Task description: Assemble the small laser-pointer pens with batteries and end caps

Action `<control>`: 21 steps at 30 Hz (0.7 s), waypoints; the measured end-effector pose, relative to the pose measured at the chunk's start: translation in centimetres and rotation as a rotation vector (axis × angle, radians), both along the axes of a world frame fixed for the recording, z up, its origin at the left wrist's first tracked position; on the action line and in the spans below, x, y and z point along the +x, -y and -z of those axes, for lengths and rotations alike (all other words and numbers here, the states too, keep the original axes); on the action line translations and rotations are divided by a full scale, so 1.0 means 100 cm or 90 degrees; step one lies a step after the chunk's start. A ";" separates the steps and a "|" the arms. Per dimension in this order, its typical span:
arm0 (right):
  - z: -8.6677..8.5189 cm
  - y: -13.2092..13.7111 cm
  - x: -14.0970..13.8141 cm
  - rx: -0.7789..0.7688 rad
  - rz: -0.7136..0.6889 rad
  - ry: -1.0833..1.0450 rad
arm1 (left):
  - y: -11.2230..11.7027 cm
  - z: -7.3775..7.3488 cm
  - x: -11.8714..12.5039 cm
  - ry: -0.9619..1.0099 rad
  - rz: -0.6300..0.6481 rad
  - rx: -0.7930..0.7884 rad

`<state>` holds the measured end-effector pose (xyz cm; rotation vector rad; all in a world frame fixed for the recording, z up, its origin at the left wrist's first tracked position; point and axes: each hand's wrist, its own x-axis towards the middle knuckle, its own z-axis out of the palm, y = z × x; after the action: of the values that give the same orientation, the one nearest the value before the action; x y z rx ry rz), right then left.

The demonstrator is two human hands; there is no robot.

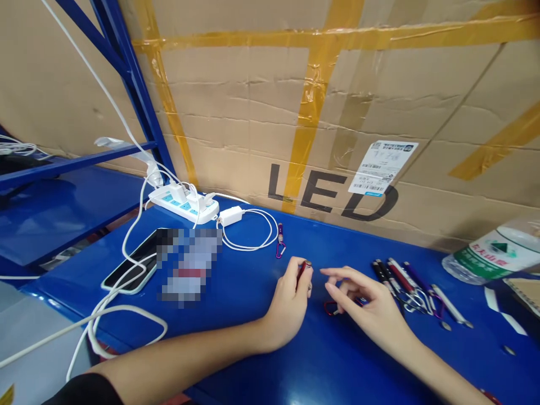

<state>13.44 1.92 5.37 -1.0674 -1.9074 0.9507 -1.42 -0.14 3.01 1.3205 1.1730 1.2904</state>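
My left hand [289, 306] rests on the blue table [253, 292] with its fingers closed round a small red pen-shaped torch [302, 271], whose metal tip points to the right. My right hand [367, 306] lies just to its right, index finger stretched toward that tip, the other fingers curled. A red carabiner clip [331, 308] lies under the right hand's fingers. Whether they grip it I cannot make out. A row of several similar pen torches with clips [411, 289] lies to the right of my right hand.
A small purple torch with a clip [280, 242] lies behind my left hand. A white power strip [183, 202] with chargers and cables, a phone [130, 263] and a blurred item sit at the left. A large cardboard box marked LED [337, 112] stands behind. A plastic bottle [493, 253] lies at the right.
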 end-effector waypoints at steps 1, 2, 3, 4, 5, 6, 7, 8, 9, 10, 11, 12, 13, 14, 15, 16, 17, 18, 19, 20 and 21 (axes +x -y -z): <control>0.002 0.001 0.000 -0.005 -0.002 -0.006 | 0.001 0.000 0.001 0.002 0.007 -0.005; 0.006 0.002 -0.001 -0.016 -0.007 -0.012 | 0.003 0.000 0.002 0.003 0.013 -0.012; 0.010 0.003 -0.001 -0.030 -0.013 -0.016 | 0.004 0.001 0.002 0.004 0.017 -0.019; 0.014 0.003 -0.002 -0.045 -0.021 -0.019 | 0.006 0.001 0.003 0.005 0.020 -0.026; 0.019 0.004 -0.002 -0.054 -0.025 -0.022 | 0.007 0.001 0.003 0.006 0.022 -0.032; 0.022 0.004 -0.002 -0.059 -0.025 -0.024 | 0.007 0.001 0.004 0.008 0.024 -0.036; 0.026 0.004 -0.002 -0.057 -0.023 -0.026 | 0.008 0.002 0.004 0.009 0.026 -0.038; 0.028 0.004 -0.002 -0.051 -0.020 -0.028 | 0.008 0.002 0.004 0.008 0.027 -0.039; 0.029 0.004 -0.002 -0.042 -0.016 -0.029 | 0.008 0.002 0.004 0.007 0.028 -0.040; 0.030 0.004 -0.001 -0.031 -0.012 -0.030 | 0.008 0.002 0.004 0.007 0.029 -0.042; 0.030 0.004 -0.001 -0.019 -0.009 -0.032 | 0.008 0.002 0.004 0.009 0.033 -0.046; 0.029 0.004 0.000 -0.008 -0.003 -0.036 | 0.009 0.002 0.005 0.011 0.038 -0.052; 0.027 0.004 0.000 0.003 0.007 -0.040 | 0.010 0.001 0.006 0.014 0.042 -0.057; 0.024 0.003 0.001 0.015 0.021 -0.043 | 0.010 0.001 0.006 0.018 0.043 -0.060; 0.021 0.001 0.001 0.030 0.038 -0.041 | 0.011 0.001 0.007 0.021 0.039 -0.061; 0.016 -0.001 0.000 0.049 0.054 -0.035 | 0.011 0.000 0.007 0.024 0.029 -0.056; 0.010 -0.003 -0.001 0.076 0.066 -0.023 | 0.011 0.001 0.008 0.028 0.021 -0.048; 0.003 -0.005 -0.004 0.111 0.069 -0.007 | 0.010 0.001 0.008 0.033 0.011 -0.038; -0.005 -0.008 -0.009 0.147 0.063 0.004 | 0.009 0.001 0.008 0.038 0.001 -0.027; -0.015 -0.011 -0.017 0.180 0.038 0.015 | 0.006 0.002 0.008 0.046 -0.007 -0.020; -0.024 -0.013 -0.026 0.208 0.010 0.023 | 0.004 0.002 0.008 0.056 -0.017 -0.017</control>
<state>10.81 3.23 7.81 -0.9086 -1.9956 0.5862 -0.62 -0.49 2.78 1.2208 1.1462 1.3336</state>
